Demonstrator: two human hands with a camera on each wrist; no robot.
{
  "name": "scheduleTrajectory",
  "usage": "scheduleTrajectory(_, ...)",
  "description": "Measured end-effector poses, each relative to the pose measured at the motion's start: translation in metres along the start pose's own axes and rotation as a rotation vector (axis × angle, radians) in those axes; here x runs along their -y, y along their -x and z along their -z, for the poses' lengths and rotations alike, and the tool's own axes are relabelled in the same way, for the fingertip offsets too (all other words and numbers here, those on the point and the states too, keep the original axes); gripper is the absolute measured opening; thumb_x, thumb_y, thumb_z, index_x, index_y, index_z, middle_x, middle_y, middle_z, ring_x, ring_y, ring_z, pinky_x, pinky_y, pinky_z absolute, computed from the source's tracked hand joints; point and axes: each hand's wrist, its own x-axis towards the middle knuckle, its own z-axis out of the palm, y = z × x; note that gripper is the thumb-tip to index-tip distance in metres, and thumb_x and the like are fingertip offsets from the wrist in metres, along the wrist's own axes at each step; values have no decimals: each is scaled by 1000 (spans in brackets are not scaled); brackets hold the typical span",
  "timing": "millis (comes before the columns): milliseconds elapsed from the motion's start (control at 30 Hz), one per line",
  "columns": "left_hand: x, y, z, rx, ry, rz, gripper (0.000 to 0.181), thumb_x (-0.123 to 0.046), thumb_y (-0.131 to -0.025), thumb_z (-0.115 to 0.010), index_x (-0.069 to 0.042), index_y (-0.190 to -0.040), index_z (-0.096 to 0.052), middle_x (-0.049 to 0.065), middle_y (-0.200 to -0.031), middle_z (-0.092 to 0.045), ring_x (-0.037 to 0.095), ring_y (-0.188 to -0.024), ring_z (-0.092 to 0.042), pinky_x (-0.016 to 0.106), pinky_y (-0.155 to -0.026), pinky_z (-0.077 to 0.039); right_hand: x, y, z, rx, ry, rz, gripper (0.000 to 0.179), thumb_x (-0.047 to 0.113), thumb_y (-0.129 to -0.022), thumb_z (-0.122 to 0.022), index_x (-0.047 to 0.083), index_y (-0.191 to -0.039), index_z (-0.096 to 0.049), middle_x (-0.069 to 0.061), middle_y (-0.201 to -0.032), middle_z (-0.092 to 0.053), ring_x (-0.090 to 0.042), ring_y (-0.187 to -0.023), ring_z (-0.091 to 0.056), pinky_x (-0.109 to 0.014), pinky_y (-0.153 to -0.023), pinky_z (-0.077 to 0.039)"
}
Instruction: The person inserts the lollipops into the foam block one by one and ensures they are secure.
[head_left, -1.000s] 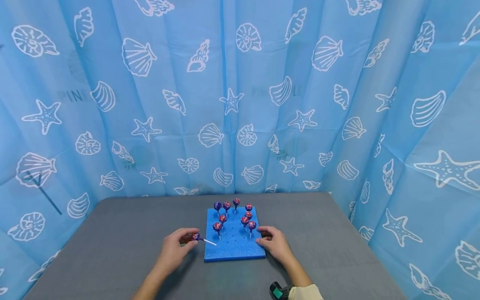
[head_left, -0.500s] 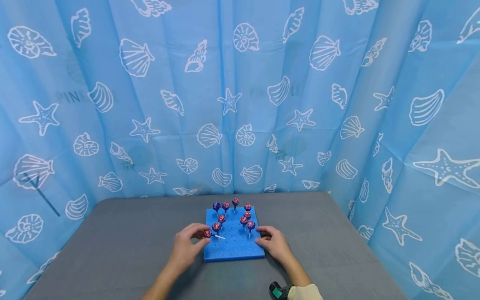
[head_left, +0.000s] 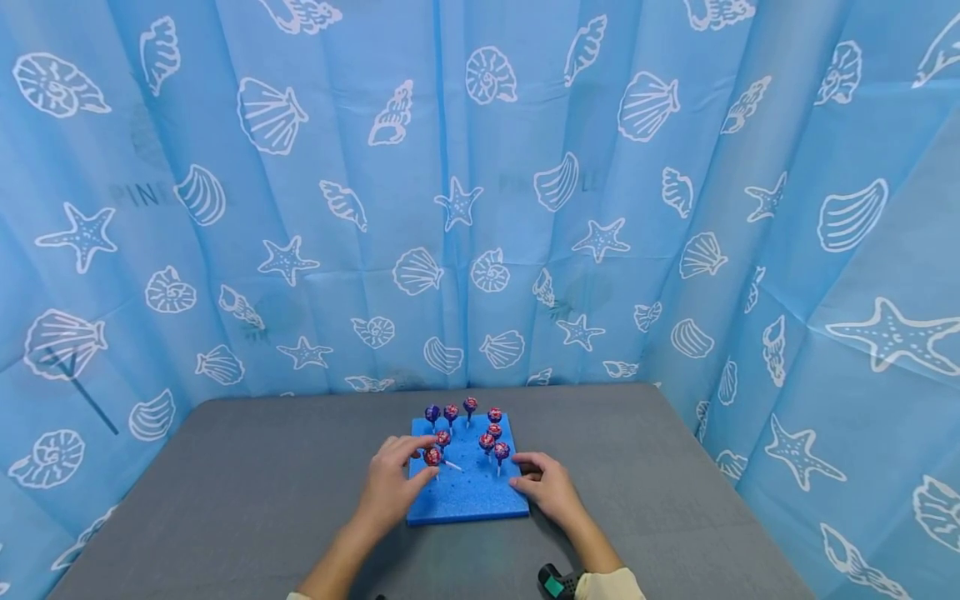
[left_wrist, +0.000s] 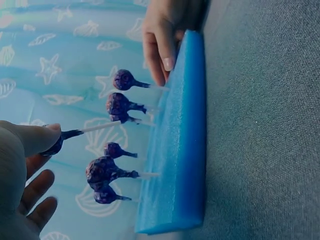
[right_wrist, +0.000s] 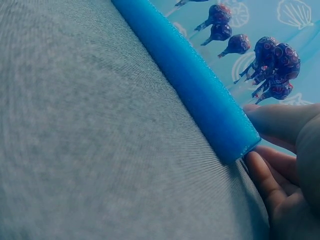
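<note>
My left hand (head_left: 392, 482) is over the left part of a blue foam board (head_left: 476, 503). Between thumb and fingers it pinches a wrapped lollipop (left_wrist: 71, 134) by the head. The white stick (left_wrist: 100, 127) points rightward toward the board, its tip apart from the foam. In the head view that lollipop's head is hidden behind the hand and a standing lollipop (head_left: 432, 456). Several red and purple lollipops (head_left: 487, 442) stand stick-down in the board's left, back and right parts. At the board's right edge my right hand (head_left: 552, 488) holds the foam, thumb and fingers around the edge (right_wrist: 245, 142).
Small holes dot the board's middle. Under it lies a grey cloth-covered table (head_left: 285, 467). A blue curtain (head_left: 450, 208) with white shell prints hangs behind and at the sides. A black device with a green patch (head_left: 557, 582) sits at the right wrist.
The left hand has moved right and slightly away from the person, carrying its lollipop from the board's left side to above its left part. The right hand has stayed at the right edge.
</note>
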Motion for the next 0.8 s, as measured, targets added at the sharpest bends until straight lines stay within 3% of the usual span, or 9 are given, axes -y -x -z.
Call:
scheduleTrajectory(300,0,-7,-9,-19,-88,-54,36,-20,-75,-86,-19,-108,-73,-8,-105,-70,11,-92,-50,36,-78,-46,-1,-1,-1,-6,-6,5,32,10,-87,-74,3,-117,-66,-13,-111,-64,-22,-91,-64,-36,-79,-56)
scheduleTrajectory(567,6,-11,-18,-17,-166,-154,33,-22,-73,-87,-19,-103,-74,-7,-101,-71,13,-93,-51,36,-78,-42,-2,-1,0,-6,-7,10,31,10,-87,-73,4,-117,-65,-13,-112,-63,-23,-92,-63,-36,-80,-55)
scheduleTrajectory(800,6,-14,-23,15,-217,-161,33,-24,-74,-87,-18,-104,-74,-7,-101,-71,13,-93,-52,34,-77,-43,-2,0,1,0,-3,11,31,11,-88,-73,4,-117,-65,-13,-113,-63,-22,-93,-63,-35,-80,-55)
